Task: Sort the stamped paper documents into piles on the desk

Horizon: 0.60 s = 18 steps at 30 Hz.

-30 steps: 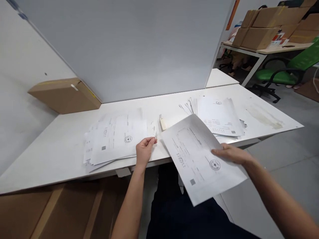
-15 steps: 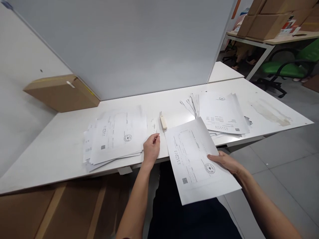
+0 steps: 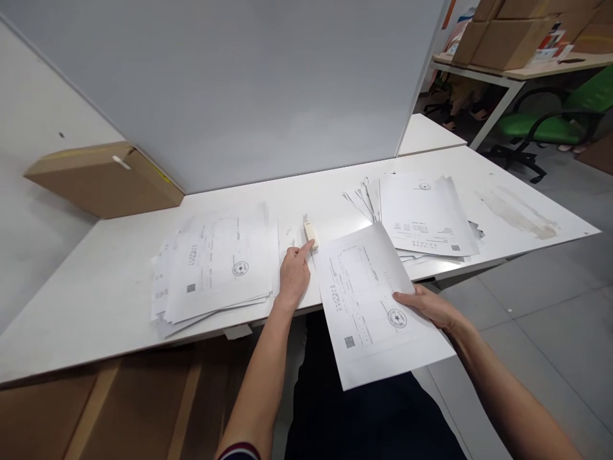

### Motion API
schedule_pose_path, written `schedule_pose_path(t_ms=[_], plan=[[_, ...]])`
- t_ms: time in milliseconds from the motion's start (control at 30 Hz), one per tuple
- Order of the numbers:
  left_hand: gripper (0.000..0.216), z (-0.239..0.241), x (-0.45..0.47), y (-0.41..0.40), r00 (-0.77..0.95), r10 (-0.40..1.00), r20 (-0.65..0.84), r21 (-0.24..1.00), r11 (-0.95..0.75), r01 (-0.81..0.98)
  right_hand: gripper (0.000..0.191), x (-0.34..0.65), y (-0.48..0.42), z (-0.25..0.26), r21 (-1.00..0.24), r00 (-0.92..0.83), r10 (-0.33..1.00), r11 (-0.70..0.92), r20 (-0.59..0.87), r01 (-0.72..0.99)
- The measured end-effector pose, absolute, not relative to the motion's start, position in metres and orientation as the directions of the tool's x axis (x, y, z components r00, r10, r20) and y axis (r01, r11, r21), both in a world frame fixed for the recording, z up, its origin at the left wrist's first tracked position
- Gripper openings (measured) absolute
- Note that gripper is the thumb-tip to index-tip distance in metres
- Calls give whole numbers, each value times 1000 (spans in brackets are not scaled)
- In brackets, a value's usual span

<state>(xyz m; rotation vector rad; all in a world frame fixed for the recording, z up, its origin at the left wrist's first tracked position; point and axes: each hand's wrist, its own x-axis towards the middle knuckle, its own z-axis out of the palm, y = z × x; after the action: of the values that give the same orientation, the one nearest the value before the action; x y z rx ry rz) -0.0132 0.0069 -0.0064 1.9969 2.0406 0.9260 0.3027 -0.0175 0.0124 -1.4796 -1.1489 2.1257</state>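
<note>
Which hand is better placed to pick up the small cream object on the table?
Left, most likely: the left hand has an extended finger right at the small cream object. The right hand is farther off and holds the printed paper.

Star seals (image 3: 397,318) mark the papers (image 3: 383,354), otherwise illegible.

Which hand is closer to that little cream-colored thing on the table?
Left. The left hand has its index finger at the near end of the cream-colored object; the right hand is farther right, gripping printed paper.
</note>
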Motion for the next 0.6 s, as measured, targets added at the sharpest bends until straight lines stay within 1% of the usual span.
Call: schedule_pose_path(t_ms=[233,333,433,500,567,600], plan=[[59,-10,-14,6,-65,931,358,429,-103,897,35,302,-17,15,-761,-418,642,-599,-643,250],[56,-9,-13,4,-62,931,360,397,-93,913,37,306,-20,29,-771,-406,656,-545,-637,329],[54,-8,-13,3,-59,922,382,397,-106,912,39,323,-18,48,-793,-394,692,-481,-605,374],[52,-7,-12,3,-65,913,403,413,-117,903,37,344,-8,61,-800,-287,762,-470,-581,372],[50,-7,-11,3,-84,904,419,437,-120,891,37,369,13,72,-811,-94,843,-471,-530,347],[50,-7,-11,3,-95,899,427,447,-119,886,37,381,26,76,-817,-9,863,-475,-505,328]])
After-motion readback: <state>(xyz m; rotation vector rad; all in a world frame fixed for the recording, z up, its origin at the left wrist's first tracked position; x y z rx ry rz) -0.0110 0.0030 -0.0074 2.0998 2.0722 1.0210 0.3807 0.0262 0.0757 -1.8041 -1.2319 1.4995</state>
